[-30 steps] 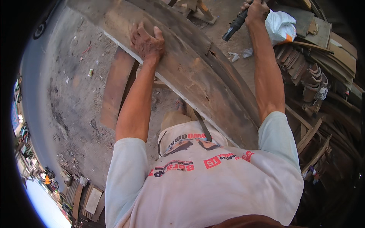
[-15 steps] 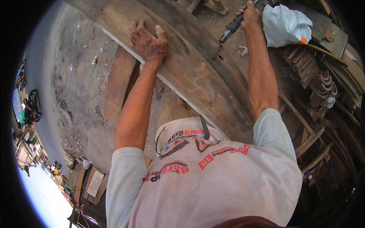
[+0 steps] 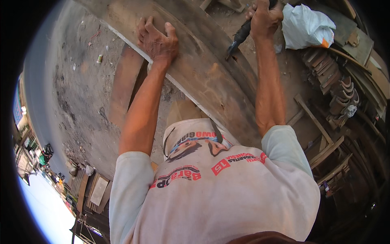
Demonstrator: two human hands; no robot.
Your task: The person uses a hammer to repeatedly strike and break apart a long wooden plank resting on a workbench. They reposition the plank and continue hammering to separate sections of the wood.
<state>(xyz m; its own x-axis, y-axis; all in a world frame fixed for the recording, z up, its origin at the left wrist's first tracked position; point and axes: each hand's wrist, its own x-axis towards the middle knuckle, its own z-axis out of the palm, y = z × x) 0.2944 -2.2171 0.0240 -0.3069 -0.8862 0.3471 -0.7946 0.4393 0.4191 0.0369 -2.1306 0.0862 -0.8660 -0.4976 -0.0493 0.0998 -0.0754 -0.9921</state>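
Observation:
A wide, worn wooden board (image 3: 203,75) slants across in front of me, from the upper left toward my body. My left hand (image 3: 159,44) rests on its top face with the fingers spread, near the pale left edge. My right hand (image 3: 265,19) is closed around a dark, bar-like tool (image 3: 241,35) whose exact kind I cannot make out. The tool tilts down, its narrow metal tip at a dark notch or crack in the board's right part. Whether the tip touches the wood is hard to see.
A white sack (image 3: 306,26) sits at the upper right, above stacked curved tiles (image 3: 323,67). Sheets and planks lean at the far right, with a wooden frame (image 3: 319,122) below. A reddish-brown panel (image 3: 124,83) stands left of the board. Beyond the littered ground runs a road (image 3: 38,77).
My right hand has moved slightly left and up with the tool, whose tip has come down to the board's notch. My left hand keeps its place on the wood.

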